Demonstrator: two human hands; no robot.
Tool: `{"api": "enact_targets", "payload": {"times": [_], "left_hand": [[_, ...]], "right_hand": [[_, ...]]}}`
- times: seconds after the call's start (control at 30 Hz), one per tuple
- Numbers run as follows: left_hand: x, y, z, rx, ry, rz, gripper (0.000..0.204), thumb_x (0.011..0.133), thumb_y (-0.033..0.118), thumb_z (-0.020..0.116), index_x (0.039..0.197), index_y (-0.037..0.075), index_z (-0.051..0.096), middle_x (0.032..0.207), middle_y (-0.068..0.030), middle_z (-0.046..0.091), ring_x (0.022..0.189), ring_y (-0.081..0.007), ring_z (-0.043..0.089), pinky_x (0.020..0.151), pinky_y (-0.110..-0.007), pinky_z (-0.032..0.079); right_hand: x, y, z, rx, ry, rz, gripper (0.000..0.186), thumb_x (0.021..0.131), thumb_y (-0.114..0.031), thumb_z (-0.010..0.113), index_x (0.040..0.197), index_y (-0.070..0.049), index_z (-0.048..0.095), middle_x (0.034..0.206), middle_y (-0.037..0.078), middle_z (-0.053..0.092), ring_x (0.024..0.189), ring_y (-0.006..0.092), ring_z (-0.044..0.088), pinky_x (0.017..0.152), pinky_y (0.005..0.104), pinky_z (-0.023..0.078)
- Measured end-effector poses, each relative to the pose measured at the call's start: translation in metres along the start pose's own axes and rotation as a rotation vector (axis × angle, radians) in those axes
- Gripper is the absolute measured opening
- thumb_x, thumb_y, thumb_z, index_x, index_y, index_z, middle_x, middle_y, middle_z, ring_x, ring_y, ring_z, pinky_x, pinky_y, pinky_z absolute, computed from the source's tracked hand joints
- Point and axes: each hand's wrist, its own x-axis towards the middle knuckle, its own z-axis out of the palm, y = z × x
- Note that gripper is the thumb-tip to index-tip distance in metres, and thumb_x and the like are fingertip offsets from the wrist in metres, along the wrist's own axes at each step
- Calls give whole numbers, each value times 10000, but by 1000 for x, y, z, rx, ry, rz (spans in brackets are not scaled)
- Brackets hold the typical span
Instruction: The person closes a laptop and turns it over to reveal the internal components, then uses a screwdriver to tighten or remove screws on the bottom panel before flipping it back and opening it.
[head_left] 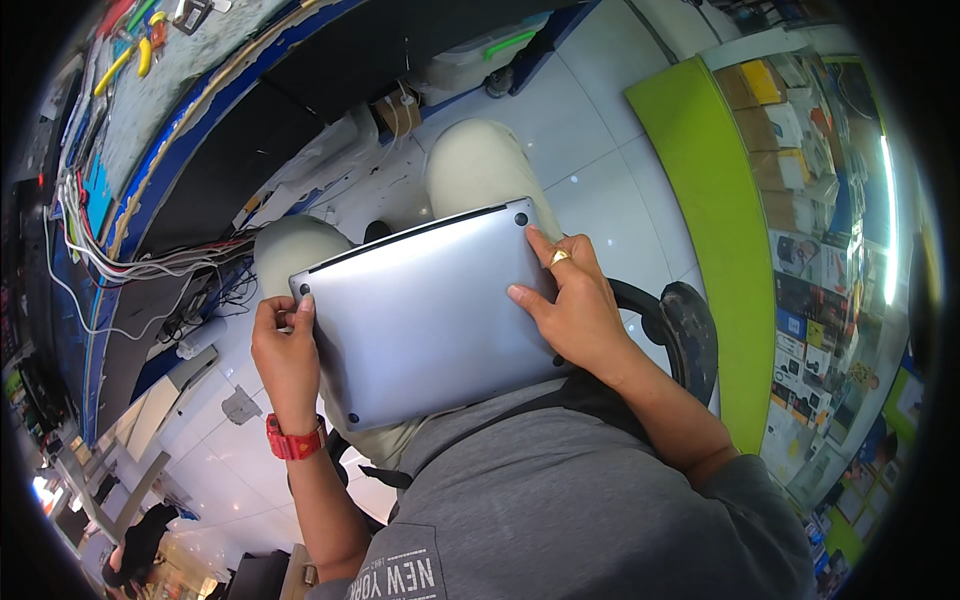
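A silver laptop (430, 330), bottom side up with dark round feet at its corners, lies across my lap. My left hand (287, 365) grips its left edge, thumb beside the upper left foot and fingers curled at the side. My right hand (575, 310) holds the right side, index finger at the upper right foot and thumb resting on the metal panel; the other fingers are partly hidden. A gold ring is on that hand and a red watch (295, 437) on my left wrist.
A cluttered workbench (180, 100) with tools and bundled cables (170, 245) runs along the left and top. A chair armrest (685, 340) is beside my right arm. A green-edged glass display case (800, 270) holds boxed items at right. A tiled floor (610, 190) shows beyond my knees.
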Motion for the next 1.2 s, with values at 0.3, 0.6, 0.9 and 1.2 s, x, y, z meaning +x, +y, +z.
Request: {"api": "enact_targets", "payload": {"times": [0.3, 0.6, 0.9, 1.2], "left_hand": [[-1, -1, 0, -46, -3, -13, 292, 1005, 229, 770, 1138, -23, 704, 836, -50, 658, 724, -137, 571, 668, -309, 475], [1, -8, 2, 4, 65, 44, 285, 964, 229, 794, 1118, -4, 738, 825, -111, 702, 722, -204, 634, 685, -360, 511], [3, 4, -3, -8, -1, -113, 310, 948, 237, 819, 1077, -35, 745, 828, -54, 698, 751, -132, 623, 696, -302, 509], [6, -9, -6, -2, -12, -27, 301, 950, 235, 811, 1077, -28, 741, 822, -95, 692, 756, -189, 639, 717, -342, 521]], "right_hand": [[-2, 1, -2, -11, 5, -16, 703, 925, -202, 839, 1536, 10, 565, 1250, 195, 551, 1150, 333, 607, 1013, 409, 521], [4, 0, 1, -3, 5, -6, 711, 880, -211, 862, 1500, 18, 601, 1175, 184, 572, 1109, 355, 619, 1016, 437, 507], [7, -17, -8, -22, -72, 141, 711, 883, -199, 858, 1510, 13, 599, 1169, 175, 579, 1080, 337, 639, 974, 412, 534], [8, -3, -2, -72, -33, -8, 702, 884, -208, 865, 1508, -12, 610, 1147, 152, 580, 1021, 310, 622, 930, 393, 528]]}}
